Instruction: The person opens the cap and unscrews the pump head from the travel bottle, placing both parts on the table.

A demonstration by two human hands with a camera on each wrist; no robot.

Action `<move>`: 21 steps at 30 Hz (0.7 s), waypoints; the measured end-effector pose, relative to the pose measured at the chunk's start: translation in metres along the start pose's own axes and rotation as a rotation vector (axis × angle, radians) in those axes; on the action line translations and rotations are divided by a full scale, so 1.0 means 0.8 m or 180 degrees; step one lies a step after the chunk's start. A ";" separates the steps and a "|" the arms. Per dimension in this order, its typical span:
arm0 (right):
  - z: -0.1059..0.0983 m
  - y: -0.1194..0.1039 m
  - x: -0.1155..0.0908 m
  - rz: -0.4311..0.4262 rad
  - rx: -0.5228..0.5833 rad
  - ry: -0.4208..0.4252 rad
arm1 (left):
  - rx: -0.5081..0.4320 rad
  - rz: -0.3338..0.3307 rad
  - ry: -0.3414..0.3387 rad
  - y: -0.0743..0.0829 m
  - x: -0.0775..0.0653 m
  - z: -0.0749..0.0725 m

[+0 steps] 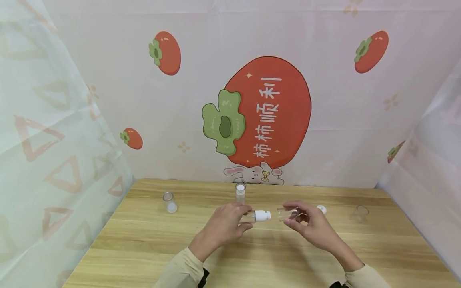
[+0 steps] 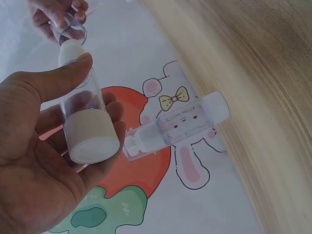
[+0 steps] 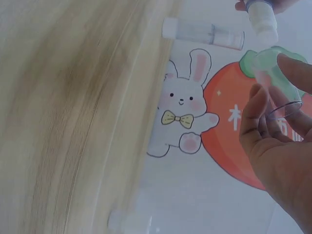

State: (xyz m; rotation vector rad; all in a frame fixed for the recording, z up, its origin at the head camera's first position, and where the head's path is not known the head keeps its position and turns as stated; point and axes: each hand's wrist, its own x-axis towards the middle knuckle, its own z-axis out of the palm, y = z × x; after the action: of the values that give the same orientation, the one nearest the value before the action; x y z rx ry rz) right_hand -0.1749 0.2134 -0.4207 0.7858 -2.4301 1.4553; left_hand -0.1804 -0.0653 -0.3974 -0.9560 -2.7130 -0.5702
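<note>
My left hand (image 1: 225,224) grips a clear pump bottle (image 2: 90,129) with a white base, tipped sideways so that its white pump head (image 1: 263,215) points right. Facing it, my right hand (image 1: 315,228) holds a clear cap (image 1: 283,214) between thumb and fingers. In the head view a small gap separates the cap's near end from the pump head. The two are lined up, both above the wooden table. Just behind my left hand stands another clear bottle (image 1: 240,193) with a white base, seen more fully in the left wrist view.
A clear container (image 1: 169,200) with white at its bottom stands at the left of the wooden table (image 1: 144,248). Behind my right hand is a small white part (image 1: 321,209). Farther right lies a clear cap-like piece (image 1: 361,214). A printed cloth backdrop (image 1: 335,128) borders the table's far edge.
</note>
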 end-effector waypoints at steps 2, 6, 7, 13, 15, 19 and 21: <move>-0.005 0.002 -0.002 -0.0039 -0.0104 0.0049 | -0.0017 0.0004 -0.0003 -0.001 0.000 0.000; -0.016 0.007 -0.006 0.0018 -0.0259 0.0121 | -0.0051 0.0010 -0.0004 -0.002 -0.001 0.001; -0.019 0.008 -0.007 0.0073 -0.0275 0.0135 | -0.0062 0.0012 -0.0001 -0.002 -0.001 0.002; -0.037 0.019 -0.012 0.0444 -0.0390 0.0175 | -0.0099 -0.0030 -0.0026 -0.006 -0.002 0.001; -0.043 0.022 -0.015 0.0524 -0.0442 0.0182 | -0.0113 -0.0033 -0.0024 -0.007 -0.003 0.000; -0.054 0.031 -0.020 0.0601 -0.0587 0.0204 | -0.0131 0.0003 0.0006 -0.011 -0.004 0.000; -0.059 0.036 -0.022 0.0605 -0.0629 0.0221 | -0.0138 0.0008 0.0010 -0.013 -0.005 0.001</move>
State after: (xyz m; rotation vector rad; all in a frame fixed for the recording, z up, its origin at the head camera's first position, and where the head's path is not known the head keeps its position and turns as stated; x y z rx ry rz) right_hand -0.1802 0.2711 -0.4268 0.4663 -2.6026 1.2517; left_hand -0.1843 -0.0747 -0.4020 -0.9678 -2.7067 -0.6319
